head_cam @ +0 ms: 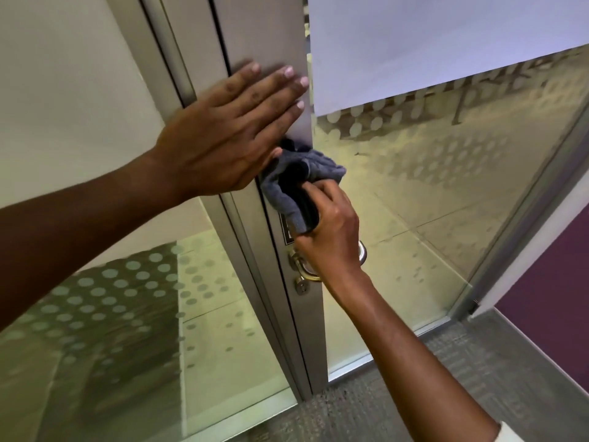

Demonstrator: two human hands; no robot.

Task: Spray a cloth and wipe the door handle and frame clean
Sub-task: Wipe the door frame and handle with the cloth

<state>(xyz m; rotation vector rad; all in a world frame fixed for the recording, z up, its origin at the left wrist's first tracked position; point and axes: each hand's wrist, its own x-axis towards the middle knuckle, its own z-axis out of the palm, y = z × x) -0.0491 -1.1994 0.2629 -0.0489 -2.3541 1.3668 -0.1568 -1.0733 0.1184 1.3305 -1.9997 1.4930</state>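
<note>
My left hand (223, 135) lies flat, fingers spread, against the grey metal door frame (261, 36) above the lock. My right hand (328, 231) grips a bunched grey-blue cloth (287, 189) and presses it on the frame just above the handle. The silver lever door handle (302, 266) shows partly beneath my right wrist, with a round key cylinder (301, 287) below it. A dark label on the frame is mostly hidden by the cloth. No spray bottle is in view.
Glass panels with frosted dots flank the frame on the left (127, 298) and right (414, 186). A white sheet (430, 43) hangs on the right glass. Grey carpet (446, 393) covers the floor, and a purple wall (548, 298) stands far right.
</note>
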